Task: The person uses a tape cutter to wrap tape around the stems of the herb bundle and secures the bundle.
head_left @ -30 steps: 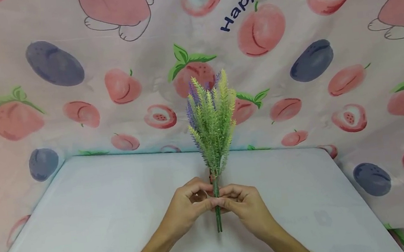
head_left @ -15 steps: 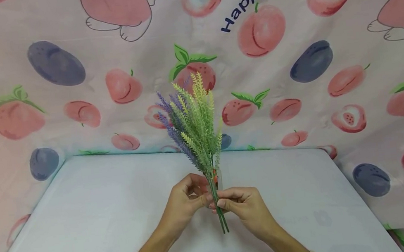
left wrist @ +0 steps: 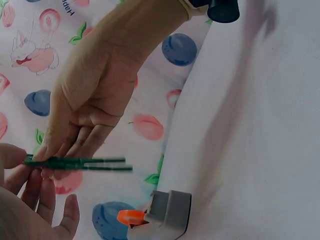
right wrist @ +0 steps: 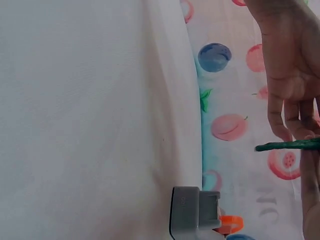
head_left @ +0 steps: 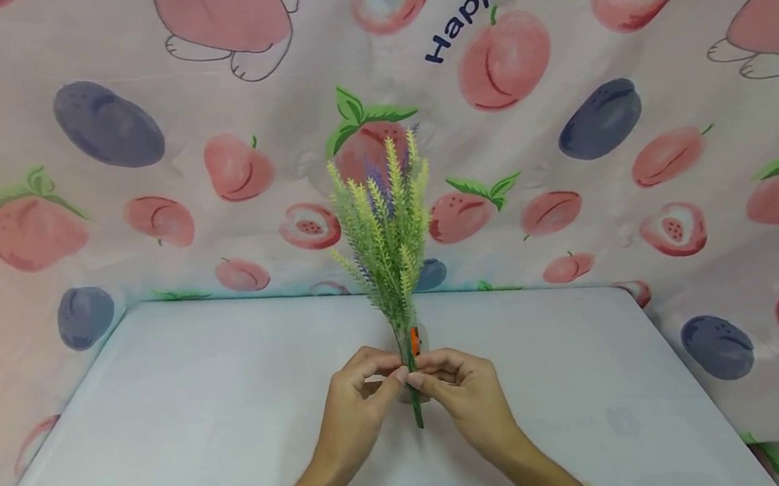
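A bunch of artificial lavender stems (head_left: 380, 256), with yellow-green and purple flower spikes, stands nearly upright in the head view. My left hand (head_left: 352, 407) pinches its green stalks from the left, thumb and fingers meeting at them. From the right, my right hand (head_left: 473, 394) pinches the same stalks at about the same height. The bare stalk ends (left wrist: 100, 164) stick out below both hands, close together in the left wrist view. In the right wrist view, the stalk ends (right wrist: 285, 145) overlap into one line, and part of the hands lies outside the frame.
A grey object with an orange part (left wrist: 172, 212) stands on the white tabletop (head_left: 201, 425) behind the bunch; the hands and stalks partly hide it in the head view. A fruit-patterned cloth (head_left: 235, 92) hangs behind the table.
The bunch leaned left half a second ago and is more upright now. It has turned, bringing yellow-green spikes to both sides. Its stalk ends have drawn together and risen slightly; both hands still pinch them.
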Demonstrator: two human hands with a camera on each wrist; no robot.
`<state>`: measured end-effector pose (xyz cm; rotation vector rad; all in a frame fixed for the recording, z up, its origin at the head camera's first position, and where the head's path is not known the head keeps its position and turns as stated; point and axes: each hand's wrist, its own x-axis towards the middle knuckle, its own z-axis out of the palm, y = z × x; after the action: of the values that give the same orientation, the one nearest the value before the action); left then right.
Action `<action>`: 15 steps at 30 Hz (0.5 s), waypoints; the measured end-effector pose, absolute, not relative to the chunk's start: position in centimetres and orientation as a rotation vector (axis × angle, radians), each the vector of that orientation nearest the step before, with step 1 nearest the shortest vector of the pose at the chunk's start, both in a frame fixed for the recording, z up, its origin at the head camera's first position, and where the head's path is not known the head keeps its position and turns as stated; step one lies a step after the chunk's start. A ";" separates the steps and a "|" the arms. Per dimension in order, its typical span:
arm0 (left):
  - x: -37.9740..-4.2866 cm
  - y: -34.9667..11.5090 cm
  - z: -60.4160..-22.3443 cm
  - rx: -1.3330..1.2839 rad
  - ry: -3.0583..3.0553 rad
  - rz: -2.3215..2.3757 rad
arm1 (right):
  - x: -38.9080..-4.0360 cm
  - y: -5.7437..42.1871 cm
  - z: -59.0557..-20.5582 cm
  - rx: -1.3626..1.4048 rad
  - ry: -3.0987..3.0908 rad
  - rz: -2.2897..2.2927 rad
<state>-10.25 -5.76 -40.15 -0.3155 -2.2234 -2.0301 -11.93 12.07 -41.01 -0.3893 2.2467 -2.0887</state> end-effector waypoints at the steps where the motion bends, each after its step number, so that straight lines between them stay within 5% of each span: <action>1: -10.3 -5.7 -40.2 -0.304 -2.216 -2.056 | -12.0 11.9 -41.0 -0.359 2.256 -2.080; 15: -11.2 -5.9 -40.7 -0.270 -2.364 -1.994 | -12.3 11.8 -41.3 -0.179 2.133 -2.013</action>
<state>-11.21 -5.90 -40.66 -0.2704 -2.3638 -1.9942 -12.30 11.80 -41.32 -0.1794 2.1326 -2.0129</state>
